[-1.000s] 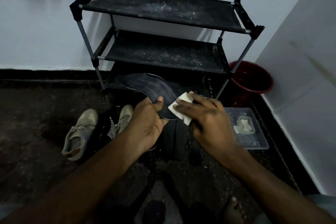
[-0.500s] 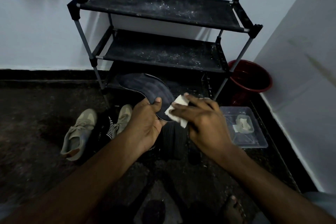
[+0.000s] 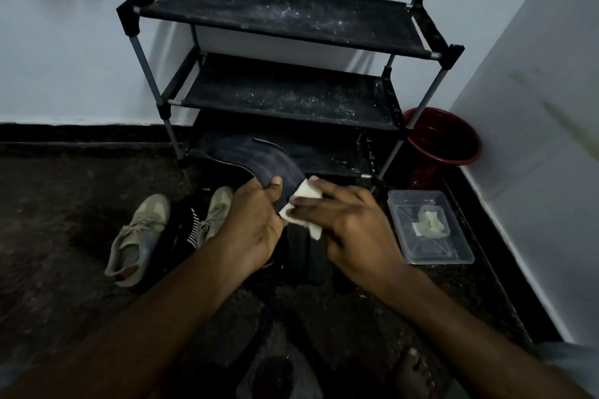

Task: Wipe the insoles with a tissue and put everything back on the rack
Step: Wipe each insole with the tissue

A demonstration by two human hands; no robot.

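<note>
My left hand (image 3: 256, 223) grips the near end of a dark curved insole (image 3: 256, 157), thumb on top, and holds it up in front of the rack's lowest shelf. A folded white tissue (image 3: 304, 201) lies against the insole's near end, held there by the fingers of my right hand (image 3: 350, 227). The black three-shelf rack (image 3: 285, 19) stands against the wall with dusty, bare upper shelves. Dark shoes (image 3: 304, 253) sit on the floor right under my hands, mostly hidden.
A pair of beige sneakers (image 3: 139, 236) lies on the floor at left beside a black item with white stripes (image 3: 191, 230). A clear plastic tray (image 3: 428, 230) holding crumpled tissue sits at right. A red bucket (image 3: 444, 139) stands in the corner. My bare foot (image 3: 415, 372) shows below.
My right hand has slid the tissue leftward and toward me along the insole's near end. The left hand keeps its grip; the view has shifted slightly.
</note>
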